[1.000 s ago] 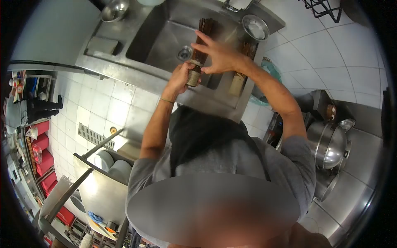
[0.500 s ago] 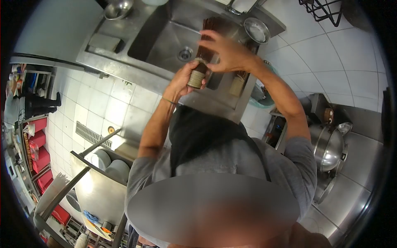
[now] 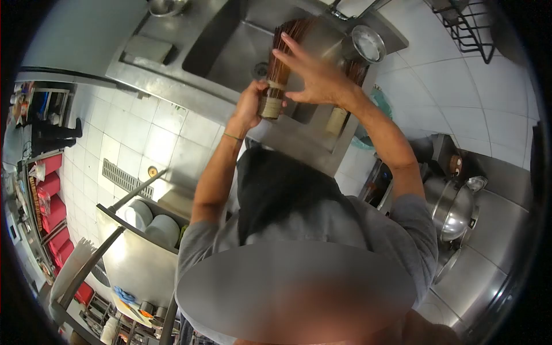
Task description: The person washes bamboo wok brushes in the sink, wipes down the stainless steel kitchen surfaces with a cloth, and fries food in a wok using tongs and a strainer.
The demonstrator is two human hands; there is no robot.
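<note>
My left hand (image 3: 248, 107) is wrapped around the pale bound handle of a bamboo wok brush (image 3: 273, 103), whose brown bristles fan out over the sink (image 3: 221, 43). With its fingers spread, my right hand (image 3: 322, 79) hovers beside the bristles; whether a fingertip touches them I cannot tell. A second bamboo brush (image 3: 337, 119), also with a pale handle, lies on the sink's right edge, partly behind my right wrist. Near its bristle end sits a metal strainer or bowl (image 3: 368, 44).
A faucet (image 3: 340, 10) stands at the sink's back. On the left counter are a grey block (image 3: 148, 49) and a metal bowl (image 3: 167, 6). Metal pots (image 3: 457, 215) are at the right, a steel cart (image 3: 138, 261) at lower left. Another person's leg (image 3: 60, 129) shows at far left.
The brush in my left hand has turned so that more of its bristles and handle show. My right hand has shifted slightly right, fingers still spread. The view has moved a little.
</note>
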